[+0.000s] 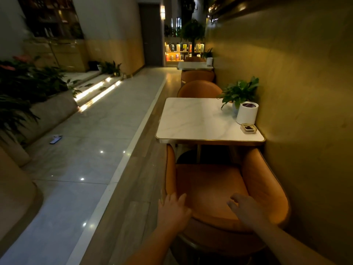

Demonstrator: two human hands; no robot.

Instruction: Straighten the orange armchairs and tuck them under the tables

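I stand behind the nearest orange armchair [219,190], looking along the right-hand wall. My left hand [173,207] is spread wide, fingers [181,197] splayed, over the left end of the curved backrest where it meets the arm; it seems to rest on the rim, but I cannot tell for sure whether it presses down. My right hand [246,207] hangs over the back of the seat cushion, fingers loosely curled and apart, holding nothing. Neither hand has closed on the chair.

The armchair faces away from me toward the marble table [200,121], its front edge just at the near edge of the tabletop and its arms reaching under that edge. Its right arm sits close beside the wall [305,92].

On the table's right side, against the wall, stand a potted plant [240,92], a white cylinder [247,113] near it, and a small square tray [248,128] at the near right corner.

Beyond the table a second orange armchair [199,89] shows its rounded back at the far edge. Farther on, a third armchair [197,75] sits at the far table [193,65].

To the left, the pale tiled floor [86,150] runs alongside, with a small dark object [56,139] lying on it near the planter [47,111].
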